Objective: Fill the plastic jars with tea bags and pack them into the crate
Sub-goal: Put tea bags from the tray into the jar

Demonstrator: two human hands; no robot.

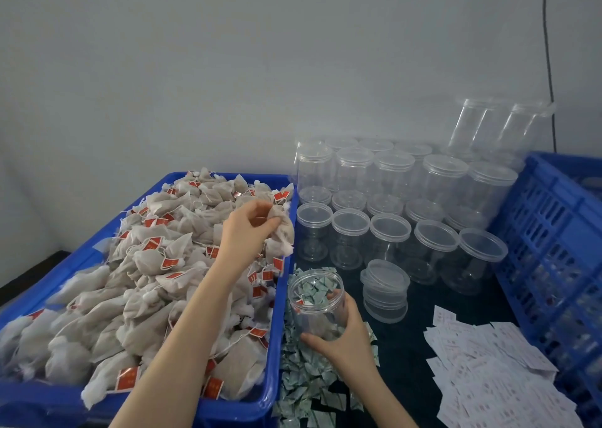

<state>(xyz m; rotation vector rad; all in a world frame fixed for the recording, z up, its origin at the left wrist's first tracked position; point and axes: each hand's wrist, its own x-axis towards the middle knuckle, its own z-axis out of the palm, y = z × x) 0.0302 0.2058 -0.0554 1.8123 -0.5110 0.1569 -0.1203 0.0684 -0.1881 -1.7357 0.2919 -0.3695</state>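
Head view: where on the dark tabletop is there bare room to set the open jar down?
Bare tabletop shows between the stack of lids, the white paper slips and the right hand holding the open jar. The back is crowded with lidded empty jars; green sachets cover the strip beside the blue tray of tea bags.

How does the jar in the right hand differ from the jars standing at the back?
The jar in the right hand is uncapped and tilted; the jars standing at the back are capped and upright. The held jar is gripped by the right hand; the back jars stand untouched in rows. Both are clear plastic and look empty or nearly so.
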